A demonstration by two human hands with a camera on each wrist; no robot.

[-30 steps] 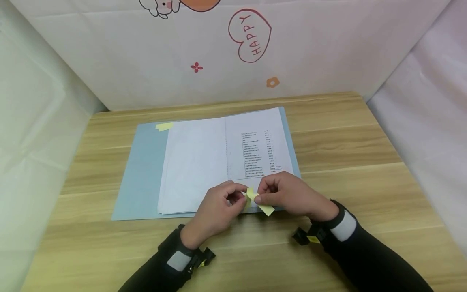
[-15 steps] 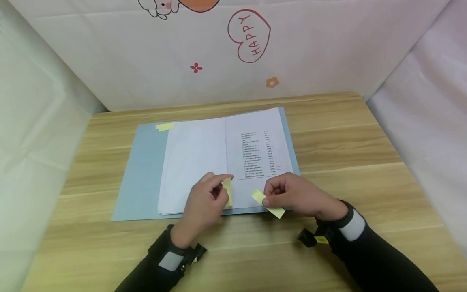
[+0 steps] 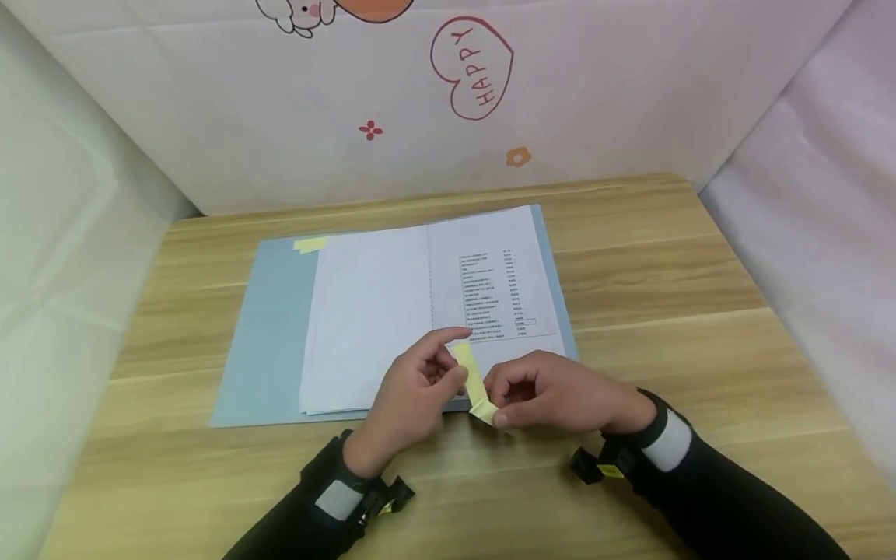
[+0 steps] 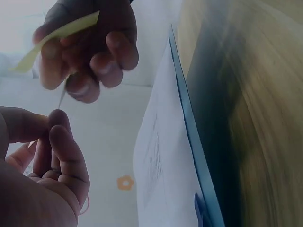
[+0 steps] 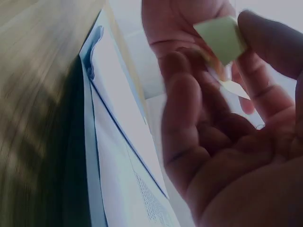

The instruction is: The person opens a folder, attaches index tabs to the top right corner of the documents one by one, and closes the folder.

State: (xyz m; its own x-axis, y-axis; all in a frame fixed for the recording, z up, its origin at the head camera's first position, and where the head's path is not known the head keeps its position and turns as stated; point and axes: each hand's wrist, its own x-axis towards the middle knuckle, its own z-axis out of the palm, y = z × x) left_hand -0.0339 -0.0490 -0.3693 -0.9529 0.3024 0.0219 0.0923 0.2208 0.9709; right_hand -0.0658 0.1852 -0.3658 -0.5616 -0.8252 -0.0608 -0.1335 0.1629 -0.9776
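Note:
Over the lower edge of an open blue folder (image 3: pixel 259 334), both hands hold yellow sticky-note strips. My left hand (image 3: pixel 409 400) pinches an upright strip (image 3: pixel 472 373) between thumb and fingers, its index finger stretched out above it. In the left wrist view this strip shows only as a thin edge. My right hand (image 3: pixel 563 393) pinches a second, folded-looking yellow strip (image 3: pixel 483 411) right at the lower end of the first. That strip juts out past the right fingers in the left wrist view. White pages (image 3: pixel 367 327) lie in the folder, the right one (image 3: pixel 483 233) printed with a table.
Another yellow sticky strip (image 3: pixel 310 245) sits at the folder's upper left corner. The wooden table (image 3: pixel 644 272) reaches around the folder. A white cloth (image 3: pixel 336 109) with printed drawings hangs behind, with more cloth at both sides.
The hands drew apart, each with a yellow strip, then came together again. The left hand has moved back right and the right hand slightly left and down, so the strips now meet.

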